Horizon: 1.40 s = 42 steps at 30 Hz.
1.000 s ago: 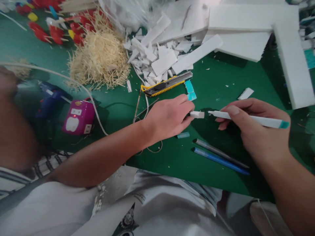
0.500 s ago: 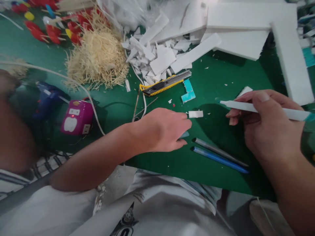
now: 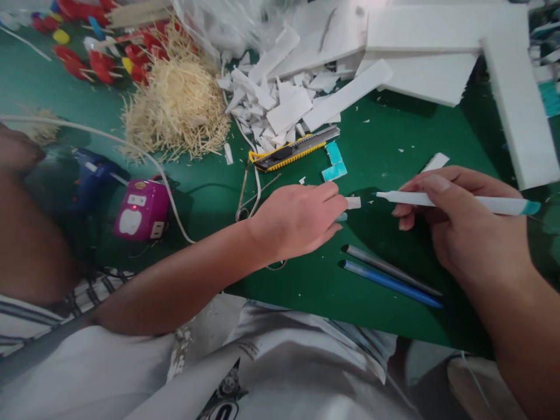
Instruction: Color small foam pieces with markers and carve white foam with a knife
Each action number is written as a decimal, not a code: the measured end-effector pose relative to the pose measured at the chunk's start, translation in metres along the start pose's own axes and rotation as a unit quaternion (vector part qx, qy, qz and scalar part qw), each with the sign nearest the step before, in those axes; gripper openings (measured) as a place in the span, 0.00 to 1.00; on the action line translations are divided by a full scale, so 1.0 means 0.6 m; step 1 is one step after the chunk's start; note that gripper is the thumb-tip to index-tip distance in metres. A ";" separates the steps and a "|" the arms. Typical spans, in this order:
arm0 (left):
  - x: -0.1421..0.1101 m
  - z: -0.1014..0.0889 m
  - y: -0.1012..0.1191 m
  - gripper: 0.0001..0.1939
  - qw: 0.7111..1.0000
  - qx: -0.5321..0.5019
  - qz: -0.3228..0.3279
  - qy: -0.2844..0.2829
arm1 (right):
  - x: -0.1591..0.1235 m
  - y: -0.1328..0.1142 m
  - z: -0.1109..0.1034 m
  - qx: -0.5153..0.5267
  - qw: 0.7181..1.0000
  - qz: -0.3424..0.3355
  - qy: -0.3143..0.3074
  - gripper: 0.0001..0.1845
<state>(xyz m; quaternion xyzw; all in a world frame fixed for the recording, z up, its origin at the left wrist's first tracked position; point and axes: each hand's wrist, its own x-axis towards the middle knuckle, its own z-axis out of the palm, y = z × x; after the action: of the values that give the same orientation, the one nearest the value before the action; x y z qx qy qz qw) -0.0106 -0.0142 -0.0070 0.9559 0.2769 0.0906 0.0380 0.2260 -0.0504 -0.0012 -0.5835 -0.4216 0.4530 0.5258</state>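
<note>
My right hand (image 3: 472, 216) is closed around a white felt-tip marker (image 3: 494, 204) with a teal end, its uncovered tip pointing left above the green table. Beneath those fingers a white foam strip (image 3: 435, 163) partly shows. My left hand (image 3: 301, 219) is closed, palm down; a small teal piece that looks like the marker's cap (image 3: 342, 216) pokes out from under its fingers. At its fingertips lies a small white foam piece (image 3: 354, 202), partly covered; whether they touch it I cannot tell. Teal-coloured foam pieces (image 3: 335, 171) lie just beyond.
A yellow utility knife (image 3: 297, 150) lies before a heap of foam scraps (image 3: 280, 105). Black (image 3: 389, 269) and blue (image 3: 389, 284) pens rest near the table edge. Scissors (image 3: 242, 213) are partly under my left wrist. At left are a magenta socket box (image 3: 142, 209), a glue gun (image 3: 94, 175) and another person's arm (image 3: 30, 233).
My left hand has moved slightly right and away from me, partly covering the small white foam piece. My right hand has shifted left with the marker.
</note>
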 end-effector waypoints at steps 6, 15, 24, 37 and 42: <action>-0.006 0.007 0.004 0.11 0.996 0.032 0.062 0.055 | -0.002 -0.002 -0.004 -0.014 1.000 -0.012 -0.018 0.08; 0.001 0.013 -0.005 0.11 0.994 0.041 0.005 0.097 | -0.001 0.002 -0.002 -0.025 1.000 -0.005 -0.006 0.06; -0.004 0.023 -0.007 0.11 0.972 -0.124 -0.046 0.194 | -0.001 -0.007 0.002 0.010 0.998 0.026 -0.057 0.11; 0.004 0.021 0.002 0.11 0.919 -0.312 -0.070 0.230 | -0.003 -0.014 0.008 0.067 0.993 0.035 -0.094 0.19; 0.009 0.023 0.008 0.10 0.840 -0.484 -0.127 0.208 | -0.002 -0.018 0.009 0.093 0.988 0.039 -0.118 0.18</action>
<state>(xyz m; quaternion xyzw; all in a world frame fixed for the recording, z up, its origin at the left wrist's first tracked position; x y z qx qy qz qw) -0.0007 -0.0155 -0.0194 0.7305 0.3185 0.4041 0.4490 0.2201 -0.0490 0.0092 -0.4904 -0.4133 0.5766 0.5062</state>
